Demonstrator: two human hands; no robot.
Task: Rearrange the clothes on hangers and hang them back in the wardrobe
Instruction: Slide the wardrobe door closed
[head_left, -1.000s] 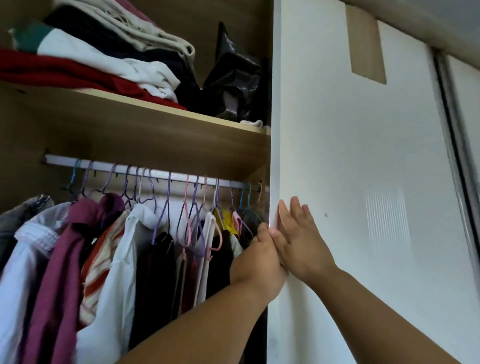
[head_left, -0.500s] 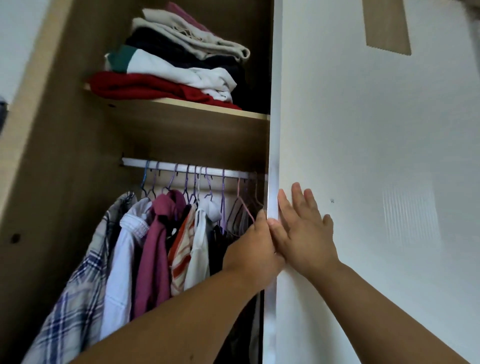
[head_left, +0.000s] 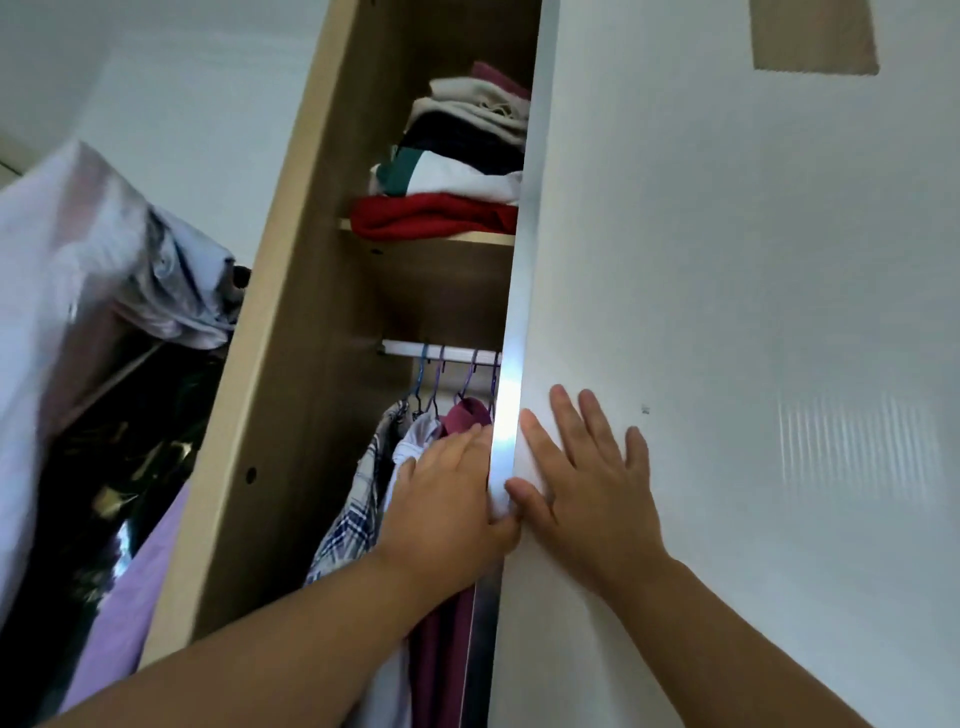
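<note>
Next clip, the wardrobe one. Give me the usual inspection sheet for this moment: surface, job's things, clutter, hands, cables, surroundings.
surface: wooden shelf carries a stack of folded clothes, a red one at the bottom.
job's things: plaid shirt, white shirt and maroon garment hang on hangers from the rail; the sliding door hides the rest.
clutter: silvery cover and lilac cloth outside the wardrobe side panel, to its left.
grippers: left hand grips the door's metal edge; right hand lies flat on the door face, fingers straight.
cables: nothing seen.
surroundings: pale wall behind.
</note>
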